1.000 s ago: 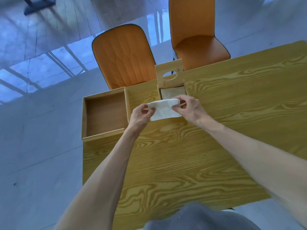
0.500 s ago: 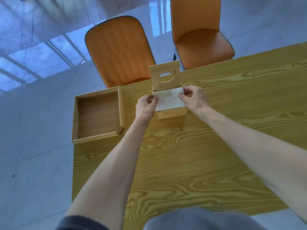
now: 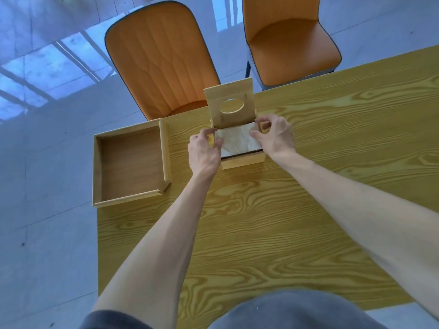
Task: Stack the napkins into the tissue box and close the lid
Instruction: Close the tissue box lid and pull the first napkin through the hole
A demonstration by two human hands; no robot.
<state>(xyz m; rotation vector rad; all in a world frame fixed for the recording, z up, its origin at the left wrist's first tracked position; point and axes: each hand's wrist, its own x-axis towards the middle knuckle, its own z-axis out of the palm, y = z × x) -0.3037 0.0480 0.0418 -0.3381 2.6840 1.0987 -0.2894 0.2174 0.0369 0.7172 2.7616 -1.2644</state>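
Observation:
A small wooden tissue box [image 3: 243, 160] stands on the table's far side. Its hinged lid [image 3: 230, 104], with an oval hole, stands upright at the back. A white napkin [image 3: 238, 142] lies flat across the top of the box's opening. My left hand [image 3: 203, 151] pinches the napkin's left edge with thumb and fingers. My right hand [image 3: 274, 135] holds its right edge at the far right corner. What lies in the box under this napkin is hidden.
A shallow wooden tray [image 3: 166, 153] with nothing in it overhangs the table's left edge. Two orange chairs [image 3: 156, 58] [image 3: 289, 41] stand beyond the far edge of the wooden table [image 3: 308, 162]. Grey tiled floor lies on the left.
Both hands carried the napkin from in front of the box up onto its opening, and it now lies flatter and lower in the box mouth.

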